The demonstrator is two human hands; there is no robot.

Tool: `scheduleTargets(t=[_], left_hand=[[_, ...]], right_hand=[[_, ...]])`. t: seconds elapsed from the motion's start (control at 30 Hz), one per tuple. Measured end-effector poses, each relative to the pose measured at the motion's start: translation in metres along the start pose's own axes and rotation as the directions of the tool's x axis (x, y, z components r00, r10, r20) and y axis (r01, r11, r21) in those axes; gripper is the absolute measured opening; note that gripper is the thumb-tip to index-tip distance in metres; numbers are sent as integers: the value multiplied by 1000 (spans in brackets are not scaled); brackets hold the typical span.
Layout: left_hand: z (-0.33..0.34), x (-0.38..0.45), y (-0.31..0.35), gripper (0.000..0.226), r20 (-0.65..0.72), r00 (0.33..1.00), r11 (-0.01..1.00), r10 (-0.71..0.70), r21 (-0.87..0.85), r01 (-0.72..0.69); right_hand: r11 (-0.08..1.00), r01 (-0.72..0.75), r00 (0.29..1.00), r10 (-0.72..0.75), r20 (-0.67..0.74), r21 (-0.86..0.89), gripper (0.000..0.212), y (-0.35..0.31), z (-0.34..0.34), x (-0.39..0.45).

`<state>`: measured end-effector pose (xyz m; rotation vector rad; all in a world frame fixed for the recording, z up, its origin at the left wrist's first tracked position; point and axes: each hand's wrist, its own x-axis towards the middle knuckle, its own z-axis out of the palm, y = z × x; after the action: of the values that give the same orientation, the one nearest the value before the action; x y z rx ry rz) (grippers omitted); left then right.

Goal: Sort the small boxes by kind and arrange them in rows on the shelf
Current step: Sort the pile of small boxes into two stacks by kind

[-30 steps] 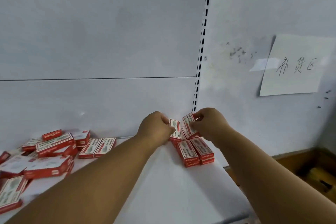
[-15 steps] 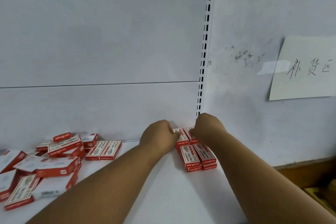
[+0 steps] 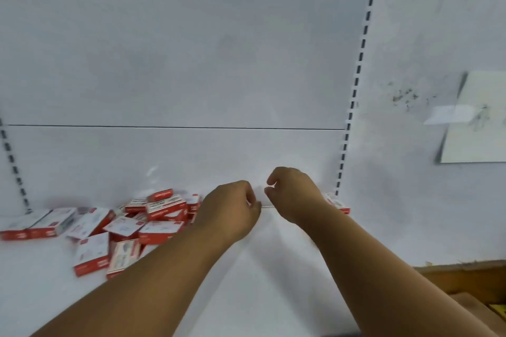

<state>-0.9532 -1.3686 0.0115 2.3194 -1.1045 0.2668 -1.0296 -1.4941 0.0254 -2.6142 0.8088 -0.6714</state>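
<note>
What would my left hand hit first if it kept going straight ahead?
Probably the shelf's white back panel. The left hand holds nothing, and no box shows ahead of its knuckles, though depth is unclear.

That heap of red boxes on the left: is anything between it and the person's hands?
Nothing visible stands between them. The left hand hangs right at the heap of red boxes, its near edge; the right hand is beside it, over bare shelf. Both hands hold nothing.

You faced a white back panel (image 3: 178,63) split by a thin horizontal seam (image 3: 175,126). Slotted uprights (image 3: 356,85) stood at its left and right edges. To your right was a scuffed white wall (image 3: 405,35) carrying a taped paper sheet (image 3: 476,123); brown wood (image 3: 462,272) showed below it. Lighting was even and soft.
</note>
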Motion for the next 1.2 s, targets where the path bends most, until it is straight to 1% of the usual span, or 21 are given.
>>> scheduleTargets(t=[0.1, 0.27, 0.43, 0.53, 0.63, 0.73, 0.87, 0.9, 0.97, 1.03, 1.1, 1.13, 1.2], left_hand=[[-31, -16, -38, 12, -44, 999, 1000, -15, -8, 14], [-88, -39, -114, 9, -87, 995, 998, -50, -37, 47], [-121, -50, -188, 8, -54, 991, 992, -125, -25, 123], [-129, -55, -219, 11, -48, 990, 991, -132, -10, 132], [-131, -56, -243, 16, -76, 990, 993, -118, -16, 117], [-124, -55, -259, 27, -47, 993, 994, -107, 8, 107], [-112, -54, -261, 42, 23, 996, 981, -82, 177, 77], [-110, -53, -262, 44, 32, 995, 979, -90, 185, 83], [-110, -51, -264, 46, 35, 990, 984, -133, 121, 128], [-112, -50, -269, 50, 44, 983, 982, -180, -44, 182], [-115, -53, -273, 55, 68, 978, 951, -199, -227, 210], [-116, -55, -274, 57, 71, 977, 936, -199, -283, 211], [-119, -58, -277, 47, 25, 980, 915, -200, -354, 196]], right_hand=[[994, 90, 996, -89, -21, 56, 21, -50, 20, -5], [979, 169, 985, -165, -43, 111, 19, -133, 56, -14], [972, 206, 978, -200, -59, 110, 18, -191, 83, -27], [971, 218, 976, -216, -30, 95, 19, -216, 96, -37], [964, 266, 961, -267, 74, 21, 22, -228, 108, -48], [954, 286, 951, -270, 150, -94, 24, -231, 115, -55], [935, 279, 950, -236, 205, -219, 30, -236, 118, -54], [929, 283, 948, -234, 214, -238, 31, -239, 119, -54], [913, 308, 942, -252, 222, -268, 33, -244, 123, -57], [906, 327, 937, -273, 220, -268, 36, -248, 129, -63], [910, 331, 934, -278, 223, -250, 38, -248, 135, -68], [915, 322, 936, -268, 230, -242, 39, -247, 138, -68], [934, 293, 941, -243, 235, -204, 40, -249, 139, -66]])
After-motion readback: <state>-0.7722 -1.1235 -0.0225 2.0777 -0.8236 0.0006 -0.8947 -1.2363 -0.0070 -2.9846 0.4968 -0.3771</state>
